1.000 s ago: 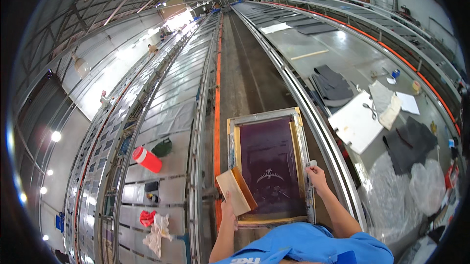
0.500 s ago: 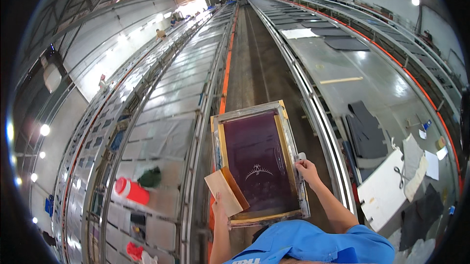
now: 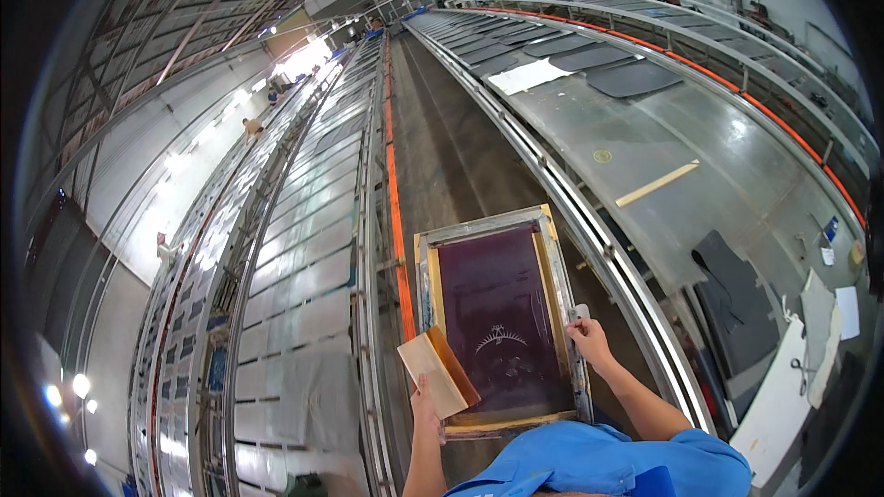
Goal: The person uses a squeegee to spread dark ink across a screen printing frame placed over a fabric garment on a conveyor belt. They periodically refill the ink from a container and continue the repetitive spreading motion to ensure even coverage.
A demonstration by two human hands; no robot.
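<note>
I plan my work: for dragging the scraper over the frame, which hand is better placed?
Probably the left hand: it holds the scraper, while the right hand grips the right edge of the frame.

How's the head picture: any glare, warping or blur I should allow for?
Head view: the right-hand table bows toward the black rim and shows a bright glare patch; lamps flare at lower left; the screen frame, left hand and right hand look fairly sharp.

1. And here's a bright blue shirt [image 3: 589, 460], softly creased!
2. The right sleeve [image 3: 711, 456], matching blue, leaves the forearm [image 3: 643, 403] bare.
3. A darker blue patch [image 3: 655, 480] shows too.
4. Left hand [image 3: 424, 399], right hand [image 3: 589, 340]: both bare!
</note>
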